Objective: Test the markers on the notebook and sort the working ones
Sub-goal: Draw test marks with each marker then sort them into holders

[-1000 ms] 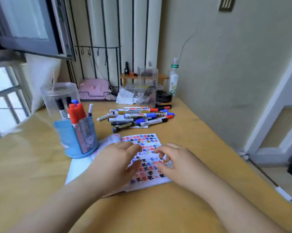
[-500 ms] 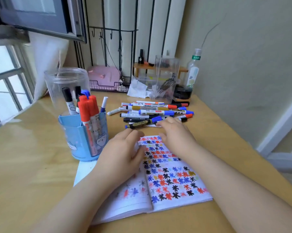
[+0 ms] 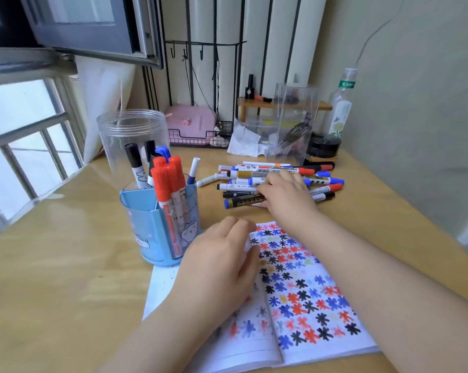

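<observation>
An open notebook (image 3: 308, 305), its right page covered in red, blue and black star marks, lies on the wooden desk in front of me. My left hand (image 3: 216, 265) rests on its left page, fingers curled at a lifted page edge. My right hand (image 3: 286, 195) reaches into the loose pile of markers (image 3: 254, 173) behind the notebook. Its fingers close on a dark marker with a blue cap (image 3: 241, 202) at the pile's near edge. To the left, a blue pen holder (image 3: 146, 224) holds red-capped markers (image 3: 168, 181) and a few others.
A clear plastic jar (image 3: 119, 138) stands behind the holder. At the back sit a pink box (image 3: 192, 122), crumpled tissue (image 3: 243, 141), a clear box (image 3: 294, 125), a black tin (image 3: 324, 146) and a bottle (image 3: 340, 109). A window is at the left and a wall at the right.
My right hand has left the notebook page and reached forward into the marker pile, onto the blue-capped marker. My view has moved closer and lower. My left hand has stayed on the notebook.
</observation>
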A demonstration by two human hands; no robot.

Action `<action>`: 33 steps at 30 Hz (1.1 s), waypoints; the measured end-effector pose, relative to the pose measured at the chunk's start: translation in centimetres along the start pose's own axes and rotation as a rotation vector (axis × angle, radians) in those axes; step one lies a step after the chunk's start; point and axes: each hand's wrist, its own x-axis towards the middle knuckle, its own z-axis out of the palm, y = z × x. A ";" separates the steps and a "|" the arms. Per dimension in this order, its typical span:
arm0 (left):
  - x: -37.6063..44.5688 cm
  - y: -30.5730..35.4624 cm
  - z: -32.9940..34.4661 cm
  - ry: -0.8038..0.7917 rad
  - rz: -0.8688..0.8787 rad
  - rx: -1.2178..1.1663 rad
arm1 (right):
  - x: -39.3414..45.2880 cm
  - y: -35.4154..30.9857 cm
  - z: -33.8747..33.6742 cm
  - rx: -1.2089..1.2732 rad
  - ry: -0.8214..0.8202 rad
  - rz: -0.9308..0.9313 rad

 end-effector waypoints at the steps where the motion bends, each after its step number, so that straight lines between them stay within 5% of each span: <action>1: 0.0 -0.1 0.0 0.002 -0.006 0.002 | -0.3 0.1 -0.8 0.000 0.010 -0.005; 4: -0.1 0.1 0.0 0.008 -0.008 0.004 | -2.1 0.3 -4.1 0.078 0.029 0.024; 12: -0.9 2.1 0.2 -0.052 0.070 -0.056 | -12.2 -0.9 -8.2 1.559 -0.023 0.739; 17: -1.3 3.1 0.3 -0.122 0.181 -0.036 | -15.8 -1.6 -8.3 1.908 -0.053 0.839; 20: -1.6 3.2 0.7 -0.216 0.193 -0.049 | -16.7 -1.7 -8.4 1.794 -0.105 0.842; 22: -1.6 3.0 0.8 -0.243 0.139 -0.068 | -17.1 -1.4 -8.1 1.450 -0.073 0.788; 27: -1.5 2.4 1.0 -0.253 0.148 -0.038 | -17.3 -0.1 -6.9 0.468 0.422 0.187; 33: -1.6 2.7 0.8 -0.318 0.254 -0.063 | -17.2 -0.9 -5.5 0.246 0.183 -0.086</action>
